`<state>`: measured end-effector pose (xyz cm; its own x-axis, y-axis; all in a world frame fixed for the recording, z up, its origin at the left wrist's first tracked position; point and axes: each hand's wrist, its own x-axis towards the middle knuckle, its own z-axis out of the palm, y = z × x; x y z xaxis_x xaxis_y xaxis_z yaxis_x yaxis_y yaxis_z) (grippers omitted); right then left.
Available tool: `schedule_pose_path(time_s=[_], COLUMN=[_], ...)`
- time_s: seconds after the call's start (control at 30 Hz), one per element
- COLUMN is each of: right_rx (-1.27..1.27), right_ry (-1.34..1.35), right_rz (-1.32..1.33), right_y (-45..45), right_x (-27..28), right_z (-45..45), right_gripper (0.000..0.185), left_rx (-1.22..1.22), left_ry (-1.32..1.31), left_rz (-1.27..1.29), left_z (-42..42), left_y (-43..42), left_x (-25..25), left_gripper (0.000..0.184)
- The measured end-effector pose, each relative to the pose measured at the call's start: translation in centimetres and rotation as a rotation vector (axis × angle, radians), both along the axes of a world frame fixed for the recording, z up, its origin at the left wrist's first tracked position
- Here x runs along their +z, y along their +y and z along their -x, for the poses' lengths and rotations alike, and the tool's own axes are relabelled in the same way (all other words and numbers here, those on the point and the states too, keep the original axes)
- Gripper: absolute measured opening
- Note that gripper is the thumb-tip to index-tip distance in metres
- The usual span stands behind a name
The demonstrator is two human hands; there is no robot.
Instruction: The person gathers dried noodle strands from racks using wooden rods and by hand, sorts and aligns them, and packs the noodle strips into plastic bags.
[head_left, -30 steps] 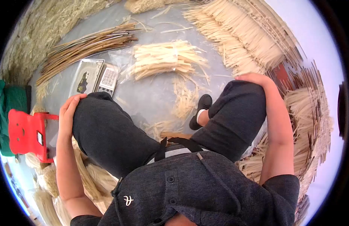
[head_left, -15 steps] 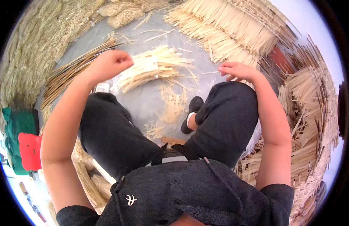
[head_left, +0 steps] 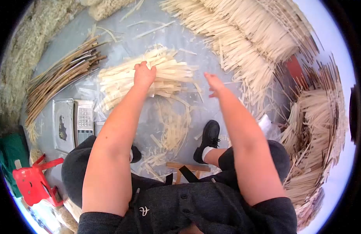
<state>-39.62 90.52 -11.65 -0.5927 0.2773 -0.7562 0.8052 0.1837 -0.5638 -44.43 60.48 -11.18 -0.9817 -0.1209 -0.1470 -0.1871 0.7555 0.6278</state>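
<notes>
Through the head camera I see the thick bundle of pale, flat, straw-coloured strips (head_left: 168, 74) lying on the smooth grey floor (head_left: 128, 39), and I take it as my landmark. The bare left hand (head_left: 144, 75) is over the middle of the bundle, fingers parted and slightly bent, the thumb side held apart. From where I sit I cannot tell whether its fingertips touch the strips or hang just above them, and I make out nothing gripped. The bare right hand (head_left: 215, 84) is off the bundle's right end and apart from it, loosely half-spread and a little blurred, with nothing in its grasp that I can see.

To the left of the bundle I have a sheaf of long, thin brown sticks (head_left: 65, 80). Below the bundle's left end is a digital scale with a pale keypad and shallow metal tray (head_left: 84, 117). Well below and left of the bundle I see a red moulded plastic chair (head_left: 31, 182).

Just below the bundle I get loose pale shavings (head_left: 170, 126) scattered about, and below its right end a black lace-up shoe (head_left: 210, 138). To the bundle's upper right I see broad layered rows of pale fringed strips (head_left: 243, 35).
</notes>
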Motion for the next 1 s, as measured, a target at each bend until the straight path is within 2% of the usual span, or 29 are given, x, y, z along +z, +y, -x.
schedule_pose_path(time_s=[0.03, 0.07, 0.1, 0.13, 0.17, 0.2, 0.23, 0.27, 0.3, 0.33, 0.37, 0.43, 0.47, 0.53, 0.57, 0.63, 0.67, 0.73, 0.77, 0.83, 0.87, 0.93, 1.0], right_rx=[-0.152, -0.147, -0.27, -0.393, -0.387, -0.433, -0.479, -0.48, -0.317, -0.156, -0.162, 0.105, 0.106, -0.116, -0.114, -0.192, -0.182, -0.265, -0.248, -0.201, -0.192, -0.063, -0.108], right_ry=[0.002, -0.012, 0.017, 0.046, 0.036, 0.132, 0.229, 0.218, 0.375, 0.528, 0.515, 0.513, 0.512, 0.766, 0.772, 0.579, 0.59, 0.425, 0.433, 0.316, 0.33, 0.469, 0.442], right_rz=[0.064, 0.065, 0.148, 0.226, 0.233, 0.377, 0.52, 0.525, 0.414, 0.299, 0.301, 0.124, 0.121, -0.227, -0.22, 0.04, 0.048, 0.431, 0.43, 0.166, 0.162, -0.25, -0.215], right_y=[-1.2, -2.8, -4.4, -5.4, -6.1, -6.7, -7.3, -8.0, -8.9, -9.8, -11.0, -13.3, -13.3, -13.3, -13.0, -10.7, -9.7, -7.6, -7.1, -6.4, -5.6, -3.9, -2.8], right_x=[-1.6, -2.6, -3.3, -3.7, -4.3, -4.9, -5.4, -6.0, -6.8, -7.4, -6.2, -1.2, -2.9, -7.4, -7.0, -5.7, -5.4, -4.4, -3.5, -0.7, -0.7, -2.5, -0.1], right_z=[-0.4, -0.2, 0.2, 0.9, 1.9, 2.9, 3.8, 5.1, 6.7, 7.4, 7.1, 6.7, 6.4, 5.8, 5.6, 4.5, 4.2, 3.5, 2.8, 1.5, 1.6, 1.1, 0.6], right_gripper=[0.087, 0.087, 0.087, 0.087, 0.087, 0.083, 0.08, 0.08, 0.073, 0.066, 0.066, 0.052, 0.052, 0.051, 0.051, 0.049, 0.049, 0.052, 0.052, 0.055, 0.055, 0.056, 0.057], left_rx=[0.094, 0.103, 0.113, 0.052, -0.011, -0.006, -0.014, -0.021, -0.017, 0.024, 0.066, -0.025, -0.118, -0.117, -0.116, -0.038, -0.015, -0.04, -0.033, -0.141, -0.141, -0.208, 0.106], left_ry=[-0.036, -0.08, -0.091, -0.161, -0.227, -0.232, -0.26, -0.293, -0.301, -0.381, -0.462, -0.548, -0.614, -0.624, -0.638, -0.662, -0.662, -0.594, -0.579, -0.538, -0.521, -0.187, -0.069], left_rz=[0.001, 0.015, 0.021, 0.081, 0.148, 0.157, 0.036, -0.088, -0.078, -0.336, -0.597, -0.631, -0.67, -0.74, -0.8, -0.746, -0.686, -0.768, -0.778, -0.792, -0.798, -0.395, -0.416], left_z=[0.5, 1.4, 2.1, 2.7, 3.3, 4.1, 4.8, 5.1, 5.1, 4.9, 4.5, 4.3, 4.1, 2.9, 2.1, -0.6, -2.1, -4.7, -5.2, -5.3, -5.0, -4.5, -2.9], left_y=[0.4, 0.1, -0.2, -0.3, -0.6, -1.0, -1.2, -1.3, -1.2, -0.5, -0.1, -0.9, -1.2, -1.1, -0.9, 1.3, 2.6, 4.4, 4.6, 4.7, 4.3, 1.6, -3.2], left_x=[-0.3, -0.8, -1.5, -1.9, -2.2, -3.0, -3.7, -4.5, -3.7, -1.5, 0.4, 3.8, 4.5, 4.7, 4.9, 3.8, 3.7, 3.9, 3.7, 2.6, 2.1, 0.3, -0.8], left_gripper=[0.059, 0.063, 0.063, 0.063, 0.063, 0.063, 0.064, 0.065, 0.065, 0.06, 0.056, 0.057, 0.057, 0.057, 0.057, 0.056, 0.057, 0.062, 0.062, 0.05, 0.05, 0.032, 0.023])
